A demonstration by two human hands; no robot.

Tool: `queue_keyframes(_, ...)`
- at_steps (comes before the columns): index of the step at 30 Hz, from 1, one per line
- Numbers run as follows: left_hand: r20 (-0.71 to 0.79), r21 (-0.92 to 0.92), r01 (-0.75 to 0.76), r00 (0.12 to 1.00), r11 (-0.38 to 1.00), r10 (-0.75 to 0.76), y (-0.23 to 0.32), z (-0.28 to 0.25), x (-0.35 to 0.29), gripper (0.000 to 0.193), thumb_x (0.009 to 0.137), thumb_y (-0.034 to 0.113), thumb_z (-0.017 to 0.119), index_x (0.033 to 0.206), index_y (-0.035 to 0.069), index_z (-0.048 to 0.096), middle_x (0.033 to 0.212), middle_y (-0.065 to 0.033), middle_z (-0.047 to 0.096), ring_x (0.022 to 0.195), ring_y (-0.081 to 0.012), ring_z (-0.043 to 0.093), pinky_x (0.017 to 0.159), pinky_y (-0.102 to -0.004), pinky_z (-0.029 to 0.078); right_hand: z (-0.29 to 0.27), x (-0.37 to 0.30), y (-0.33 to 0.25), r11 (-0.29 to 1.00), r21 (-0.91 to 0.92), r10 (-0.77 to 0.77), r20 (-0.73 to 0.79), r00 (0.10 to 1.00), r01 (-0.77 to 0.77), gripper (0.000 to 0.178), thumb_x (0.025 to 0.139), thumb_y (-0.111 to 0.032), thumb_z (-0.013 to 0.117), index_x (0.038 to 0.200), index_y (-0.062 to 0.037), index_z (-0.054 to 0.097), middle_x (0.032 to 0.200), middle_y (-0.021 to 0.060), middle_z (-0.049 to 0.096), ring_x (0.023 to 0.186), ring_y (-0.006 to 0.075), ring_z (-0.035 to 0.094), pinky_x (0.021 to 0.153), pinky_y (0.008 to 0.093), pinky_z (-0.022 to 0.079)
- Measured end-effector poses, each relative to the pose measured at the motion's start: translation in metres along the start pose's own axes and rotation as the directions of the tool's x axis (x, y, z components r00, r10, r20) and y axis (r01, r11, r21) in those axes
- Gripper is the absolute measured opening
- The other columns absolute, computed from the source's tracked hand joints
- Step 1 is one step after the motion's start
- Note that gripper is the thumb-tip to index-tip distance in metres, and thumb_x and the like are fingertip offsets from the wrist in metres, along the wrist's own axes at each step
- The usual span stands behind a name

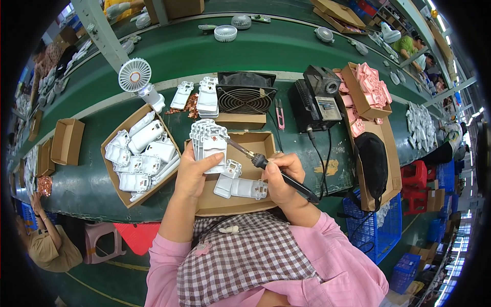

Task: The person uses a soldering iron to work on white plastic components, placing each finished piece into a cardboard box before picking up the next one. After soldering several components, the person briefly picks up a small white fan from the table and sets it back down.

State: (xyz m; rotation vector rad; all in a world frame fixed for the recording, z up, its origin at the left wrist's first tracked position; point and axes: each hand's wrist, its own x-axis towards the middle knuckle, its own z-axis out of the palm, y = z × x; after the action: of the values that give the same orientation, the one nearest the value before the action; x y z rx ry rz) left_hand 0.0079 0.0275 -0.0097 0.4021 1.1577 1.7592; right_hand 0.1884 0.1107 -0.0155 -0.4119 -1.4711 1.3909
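Observation:
My left hand (192, 171) is closed around a stack of white plastic housings (209, 140), fanned out toward the far side. In my right hand (286, 176) is a soldering iron (260, 160) with a black handle, its metal tip touching or just over the upper end of the stack. I cannot tell whether the tip makes contact. Beneath both hands is a shallow cardboard tray (235, 205), where more white housings (248, 188) lie flat. Small copper-coloured pieces show on some of the housings.
Left stands a carton (171, 176) full of white housings. Behind are a white handheld fan (135, 77), copper bits (190, 107), a black fume extractor fan (246, 97), pink tweezers (280, 113) and a black soldering station (317, 102) with cables. Pink parts (369, 84) fill a box at right.

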Motion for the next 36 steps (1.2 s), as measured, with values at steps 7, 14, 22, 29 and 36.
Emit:
queue_keyframes(7,0.020,0.033,-0.044,0.999,0.999,0.043,0.001,0.004,-0.002,0.055,0.071,-0.002,0.074,0.118,0.001,0.046,0.104,-0.0091,0.061,0.094,-0.0164,0.061,0.084,-0.0299,0.050,-0.001,-0.001,0.001,0.995,0.084,-0.055,0.015,0.998,0.054,0.015,0.086,-0.004,0.062,0.095,-0.0005,0.050,0.078,0.0087,0.057,0.062,0.0086,0.052,0.055,0.0220,0.043)
queue_keyframes(14,-0.054,0.089,-0.111,0.992,0.990,0.116,-0.002,0.004,0.000,0.045,0.080,0.015,0.073,0.115,0.000,0.049,0.104,-0.0068,0.061,0.094,-0.0123,0.058,0.086,-0.0276,0.047,-0.001,0.000,-0.002,0.997,0.053,-0.056,0.025,0.998,0.055,0.014,0.087,-0.004,0.061,0.095,-0.0004,0.050,0.077,0.0076,0.056,0.062,0.0083,0.051,0.055,0.0220,0.042)
queue_keyframes(22,-0.129,0.218,-0.098,0.983,0.971,0.129,0.000,0.010,-0.001,0.031,0.087,0.017,0.060,0.114,0.004,0.051,0.090,-0.0027,0.061,0.067,-0.0061,0.057,0.046,-0.0220,0.050,0.002,0.003,-0.003,0.991,-0.121,0.061,0.035,0.997,-0.057,0.014,0.087,-0.010,0.063,0.087,-0.0007,0.053,0.073,0.0057,0.059,0.060,0.0073,0.052,0.054,0.0226,0.042)
queue_keyframes(29,-0.115,0.271,-0.113,0.982,0.956,0.149,0.001,0.008,-0.003,0.025,0.088,0.010,0.058,0.110,0.002,0.050,0.087,-0.0027,0.059,0.065,-0.0067,0.057,0.047,-0.0222,0.050,0.003,0.007,-0.003,0.979,-0.189,0.093,0.054,0.994,-0.081,0.016,0.087,-0.012,0.064,0.083,-0.0014,0.053,0.070,0.0053,0.060,0.059,0.0081,0.052,0.053,0.0234,0.043)
queue_keyframes(36,-0.124,0.285,-0.091,0.984,0.954,0.131,0.003,0.009,-0.003,0.024,0.088,0.009,0.058,0.109,0.001,0.051,0.086,-0.0029,0.059,0.064,-0.0066,0.056,0.047,-0.0218,0.050,0.003,0.007,-0.003,0.970,-0.232,0.086,0.056,0.995,-0.071,0.016,0.086,-0.011,0.065,0.081,-0.0018,0.053,0.066,0.0043,0.058,0.056,0.0084,0.052,0.051,0.0235,0.042)
